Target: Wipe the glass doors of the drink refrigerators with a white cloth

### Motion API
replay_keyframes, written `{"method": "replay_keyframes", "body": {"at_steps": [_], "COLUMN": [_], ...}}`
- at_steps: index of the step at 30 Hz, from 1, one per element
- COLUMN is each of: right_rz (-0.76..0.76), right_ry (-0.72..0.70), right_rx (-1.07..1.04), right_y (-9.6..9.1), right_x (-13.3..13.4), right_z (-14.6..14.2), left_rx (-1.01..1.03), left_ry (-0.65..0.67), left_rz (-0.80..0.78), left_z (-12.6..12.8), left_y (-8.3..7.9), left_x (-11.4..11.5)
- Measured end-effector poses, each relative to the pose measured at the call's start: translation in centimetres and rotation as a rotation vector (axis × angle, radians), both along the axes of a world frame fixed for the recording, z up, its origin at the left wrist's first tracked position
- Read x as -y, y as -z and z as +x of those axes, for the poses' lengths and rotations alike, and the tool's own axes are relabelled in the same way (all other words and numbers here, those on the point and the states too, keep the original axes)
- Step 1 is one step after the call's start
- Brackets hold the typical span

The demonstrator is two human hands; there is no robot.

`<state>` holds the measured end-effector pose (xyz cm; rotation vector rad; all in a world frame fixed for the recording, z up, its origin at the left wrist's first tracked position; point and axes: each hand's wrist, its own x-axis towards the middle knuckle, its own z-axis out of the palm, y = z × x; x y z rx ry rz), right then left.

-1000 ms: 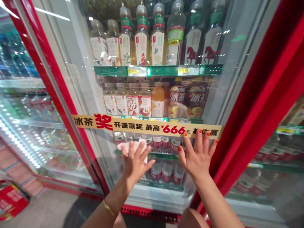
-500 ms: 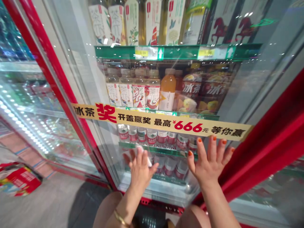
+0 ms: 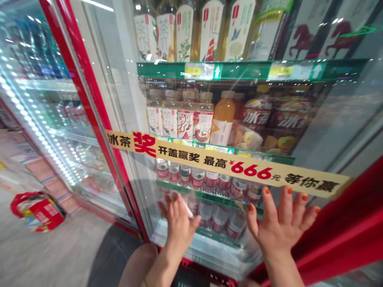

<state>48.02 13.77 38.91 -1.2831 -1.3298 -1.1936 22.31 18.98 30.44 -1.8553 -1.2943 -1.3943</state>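
A red-framed drinks fridge stands in front of me, and both my hands rest on its glass door [image 3: 119, 99]. My left hand [image 3: 179, 223] lies against the lower glass with fingers together, pressing something white and flat that I cannot make out. My right hand [image 3: 283, 223], nails painted orange, is spread flat on the glass just under the yellow promotional strip [image 3: 227, 165] with red and black print. Behind the glass are shelves of tea bottles [image 3: 179, 115], an orange juice bottle [image 3: 223, 117] and small red-labelled water bottles [image 3: 197, 177].
The red door frame [image 3: 338, 235] runs diagonally at lower right. Another lit fridge [image 3: 44, 119] stands to the left. A red shopping bag [image 3: 37, 211] sits on the grey floor at lower left. My knees show at the bottom edge.
The view has moved closer and lower to the door, shifting right. Both hands slid down the glass; the left hand's fingers drew together from a spread.
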Motion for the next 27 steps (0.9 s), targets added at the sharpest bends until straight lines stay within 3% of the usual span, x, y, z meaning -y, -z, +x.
{"method": "replay_keyframes", "body": {"at_steps": [2,4,6,7,10,13,15,17,20,22,24,26,27], "right_rz": [0.005,0.01,0.008,0.003,0.003,0.017,0.017,0.023,0.029,0.025,0.024,0.026,0.027], "right_ry": [-0.011,-0.02,-0.027,-0.029,-0.02,0.015,0.027,0.032,0.035,0.025,0.012,0.008,0.01], "right_rx": [0.001,0.009,0.009,0.007,0.004,0.012,0.016,0.023,0.037,0.048,0.057,0.064,0.068], "right_y": [0.0,-0.1,-0.1,0.0,0.0,-0.2,-0.3,-0.5,-0.5,-0.6,-0.8,-1.1,-1.2], "right_x": [0.0,0.0,0.0,0.0,0.0,-0.1,-0.2,-0.3,-0.2,-0.1,0.0,0.1,0.1], "right_z": [0.0,0.1,0.2,0.2,0.1,-0.3,-0.5,-0.5,-0.3,-0.3,-0.3,-0.4,-0.5], "left_rx": [0.145,0.245,0.239,0.184,-0.051,-0.08,0.057,0.219,0.249,0.074,-0.152,-0.237,-0.192], "left_ry": [-0.107,-0.185,-0.191,-0.161,-0.013,0.025,-0.033,-0.1,-0.08,0.005,0.068,0.056,0.026], "left_rz": [-0.039,-0.068,-0.097,-0.105,-0.086,-0.042,-0.047,-0.071,-0.078,-0.037,0.034,0.085,0.082], "left_z": [-3.7,-6.2,-5.9,-4.7,-0.3,0.0,-2.1,-3.8,-2.6,0.2,2.3,2.1,1.2], "left_y": [-2.3,-5.7,-8.0,-8.3,-5.6,-2.6,-3.5,-6.5,-10.2,-9.9,-7.5,-5.3,-4.9], "left_x": [-1.6,-3.0,-3.4,-3.2,-1.1,0.3,-0.5,-1.9,-2.6,-1.6,-0.1,0.9,0.9]}}
